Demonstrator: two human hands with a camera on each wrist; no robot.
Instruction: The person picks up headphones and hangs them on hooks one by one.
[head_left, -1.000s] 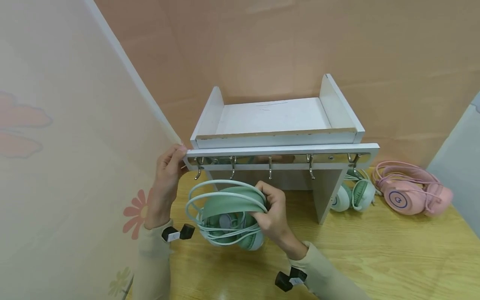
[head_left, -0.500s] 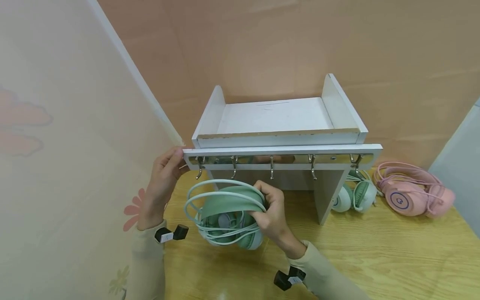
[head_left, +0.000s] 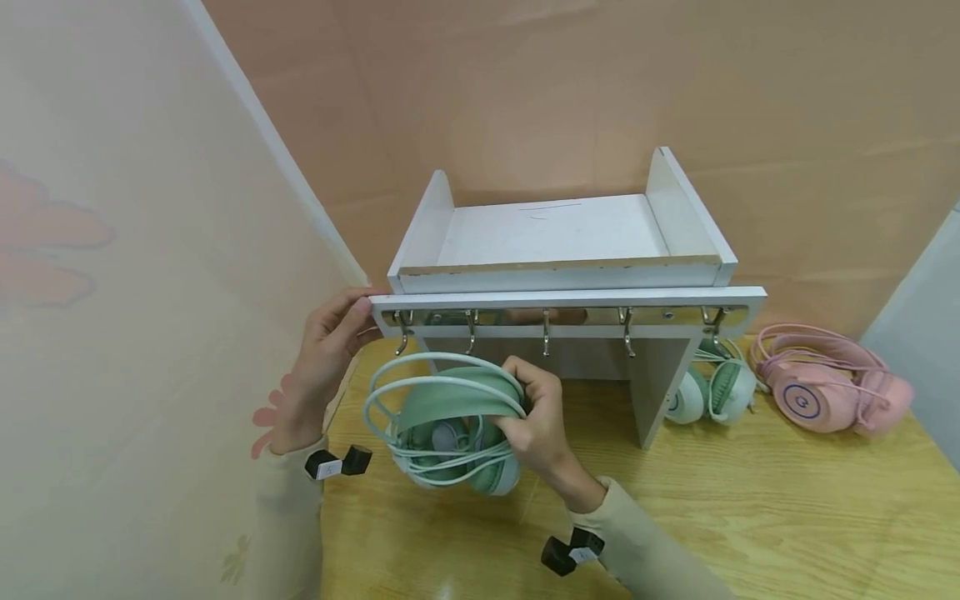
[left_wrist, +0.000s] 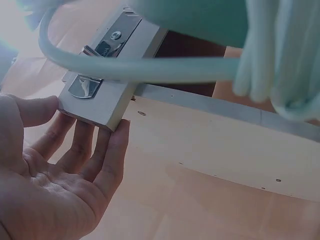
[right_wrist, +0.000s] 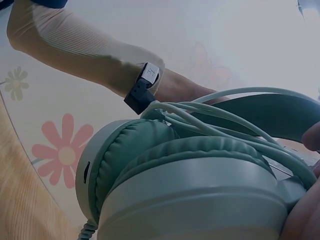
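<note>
My right hand [head_left: 543, 417] grips the headband of a pair of mint-green headphones [head_left: 457, 400], with its pale cable looped over and around it. The headphones hang in front of a white hook rail [head_left: 585, 332], just below its left hooks. At the rail's left end my left hand [head_left: 318, 358] pinches the board. In the left wrist view the thumb lies at the front edge of the rail end [left_wrist: 107, 102] and the fingers are behind it. Large green ear cushions [right_wrist: 200, 150] fill the right wrist view, with the right fingers at its right edge.
Behind the rail stands a white shelf [head_left: 555, 233] with raised sides. Another pair of green headphones [head_left: 731, 387] lies by its right leg, and pink headphones [head_left: 813, 392] lie farther right on the wooden table [head_left: 750, 500]. A flower-patterned panel [head_left: 165, 250] rises at the left.
The held headphones have shifted slightly up and left with my right hand. My left hand has adjusted its hold at the rail's end, its wrist drifting left.
</note>
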